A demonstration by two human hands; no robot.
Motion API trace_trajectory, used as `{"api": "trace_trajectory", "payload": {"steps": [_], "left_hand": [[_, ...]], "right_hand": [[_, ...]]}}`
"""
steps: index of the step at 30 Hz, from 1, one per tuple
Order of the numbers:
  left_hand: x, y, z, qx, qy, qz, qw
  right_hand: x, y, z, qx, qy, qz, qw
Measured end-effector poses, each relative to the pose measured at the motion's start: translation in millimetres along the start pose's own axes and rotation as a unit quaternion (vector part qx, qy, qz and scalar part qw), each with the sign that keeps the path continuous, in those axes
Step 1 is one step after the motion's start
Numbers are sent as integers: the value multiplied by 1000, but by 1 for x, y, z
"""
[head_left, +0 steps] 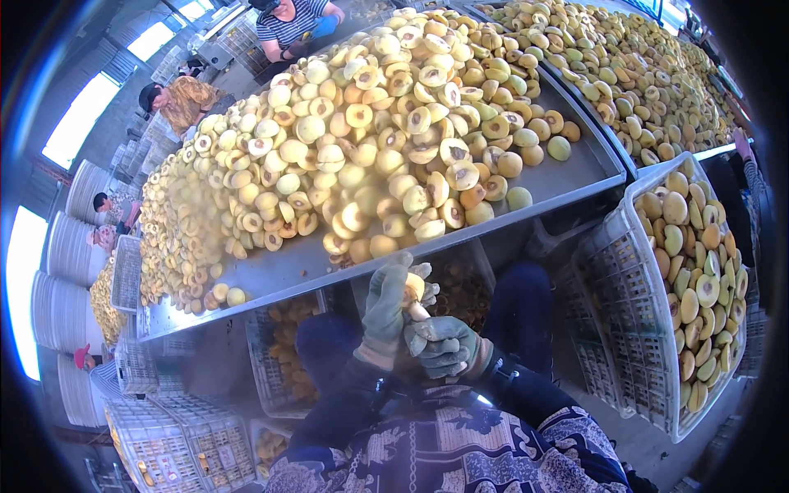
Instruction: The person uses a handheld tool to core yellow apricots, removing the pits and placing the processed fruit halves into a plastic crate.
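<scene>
Grey-green gloved left hand [383, 308] gripped a round yellow fruit [415, 286], matching right hand [446, 345] clutched some pale stubby thing [419, 312].

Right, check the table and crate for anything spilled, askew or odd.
Nothing clearly stands out. The fruit halves lie heaped on the metal table, a few loose ones near its edge. The full crate at right seems to lean, but fisheye bends shapes there, so I can't call it askew.
</scene>
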State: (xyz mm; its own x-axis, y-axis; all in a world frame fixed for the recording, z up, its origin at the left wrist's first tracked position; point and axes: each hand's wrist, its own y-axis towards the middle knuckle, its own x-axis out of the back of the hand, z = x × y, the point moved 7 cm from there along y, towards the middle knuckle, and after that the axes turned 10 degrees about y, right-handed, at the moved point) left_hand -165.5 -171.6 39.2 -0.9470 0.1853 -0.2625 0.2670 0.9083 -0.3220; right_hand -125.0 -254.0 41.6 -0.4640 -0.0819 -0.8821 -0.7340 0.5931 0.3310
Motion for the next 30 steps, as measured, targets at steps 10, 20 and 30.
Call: {"api": "trace_trajectory", "payload": {"steps": [10, 20, 30], "left_hand": [[14, 3, 0, -8, 3, -14, 1000], [11, 5, 6, -19, -41, -34, 998], [0, 8, -2, 30, -62, -19, 997]], "right_hand": [[1, -11, 32, 38, -443, -370, 816], [9, 1, 0, -34, 84, 7, 996], [0, 8, 1, -12, 89, 78, 993]]}}
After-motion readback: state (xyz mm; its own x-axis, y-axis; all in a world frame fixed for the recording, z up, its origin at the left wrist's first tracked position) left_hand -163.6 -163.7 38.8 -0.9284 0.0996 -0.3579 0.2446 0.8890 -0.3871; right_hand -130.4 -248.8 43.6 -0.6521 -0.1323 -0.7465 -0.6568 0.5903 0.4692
